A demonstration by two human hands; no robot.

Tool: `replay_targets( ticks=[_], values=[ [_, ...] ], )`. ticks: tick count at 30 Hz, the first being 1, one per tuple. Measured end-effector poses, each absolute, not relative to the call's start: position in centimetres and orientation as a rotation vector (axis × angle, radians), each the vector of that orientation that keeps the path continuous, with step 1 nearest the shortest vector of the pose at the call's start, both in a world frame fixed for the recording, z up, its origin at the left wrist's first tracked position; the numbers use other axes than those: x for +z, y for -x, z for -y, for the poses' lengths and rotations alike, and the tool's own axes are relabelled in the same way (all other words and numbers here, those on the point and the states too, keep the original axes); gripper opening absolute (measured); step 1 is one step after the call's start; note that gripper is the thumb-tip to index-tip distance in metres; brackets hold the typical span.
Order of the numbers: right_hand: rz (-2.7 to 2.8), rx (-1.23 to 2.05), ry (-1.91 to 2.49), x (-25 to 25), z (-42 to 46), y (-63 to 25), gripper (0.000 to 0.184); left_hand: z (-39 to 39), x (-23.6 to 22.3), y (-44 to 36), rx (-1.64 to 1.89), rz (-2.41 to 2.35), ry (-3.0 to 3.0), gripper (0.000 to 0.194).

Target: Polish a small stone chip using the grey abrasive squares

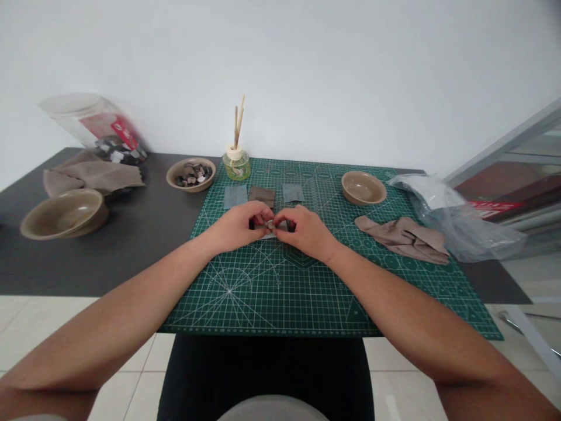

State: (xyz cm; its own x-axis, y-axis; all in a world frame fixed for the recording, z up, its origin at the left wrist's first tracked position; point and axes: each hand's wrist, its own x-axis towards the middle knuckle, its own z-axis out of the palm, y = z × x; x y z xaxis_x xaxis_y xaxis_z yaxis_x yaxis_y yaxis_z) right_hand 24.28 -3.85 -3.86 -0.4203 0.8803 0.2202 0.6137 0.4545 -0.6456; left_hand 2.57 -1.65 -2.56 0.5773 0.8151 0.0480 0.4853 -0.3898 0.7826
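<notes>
Over the middle of the green cutting mat (236,310), my left hand (241,227) and my right hand (305,231) meet at the fingertips. Both pinch a small brownish piece (270,225), mostly covered by the fingers, so its exact kind is unclear. Something flat and whitish (268,235) shows just under the fingers. Right behind the hands lie a grey-blue square (235,197), a brown square (263,195) and another grey-blue square (293,192), all flat on the mat.
A reed diffuser (236,164) stands at the back beside a bowl of small pieces (191,187). Left are another bowl (65,225), brown cloth (100,176) and a clear container (105,126). Right are a bowl (363,199), crumpled cloth (407,237) and plastic bag (473,228).
</notes>
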Motion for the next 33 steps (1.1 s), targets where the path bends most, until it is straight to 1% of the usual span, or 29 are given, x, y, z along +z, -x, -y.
replay_targets(
  ticks=[5, 9, 14, 20, 26, 29, 33],
  values=[
    [2.224, 0.566, 1.218, -4.1, 3.86, -24.2, 0.012, 1.61, -2.51, -2.47, 0.508, -1.053, -2.235, 0.02],
    [2.23, 0.537, 1.172, -4.46, 3.81, -24.29, 0.014, 1.54, -2.41, -2.45, 0.48, -1.055, -2.17, 0.02],
    [2.304, 0.515, 1.1, -4.54, 3.77, -24.22, 0.007, 1.5, -2.23, -2.31, 0.453, -1.019, -2.162, 0.018],
    [2.311, 0.456, 1.139, -4.21, 4.06, -23.93, 0.012, 1.44, -2.2, -2.13, 0.436, -1.039, -2.342, 0.022],
    [2.325, 0.361, 1.212, -4.22, 4.2, -24.0, 0.006, 1.64, -1.93, -2.17, 0.409, -1.031, -2.224, 0.029],
    [2.336, 0.371, 1.173, -4.33, 4.1, -24.02, 0.003, 1.72, -1.85, -2.14, 0.418, -1.006, -2.165, 0.032],
    [2.339, 0.381, 1.132, -4.55, 4.03, -24.05, 0.004, 1.64, -1.94, -2.06, 0.432, -0.993, -2.208, 0.031]
  ],
)
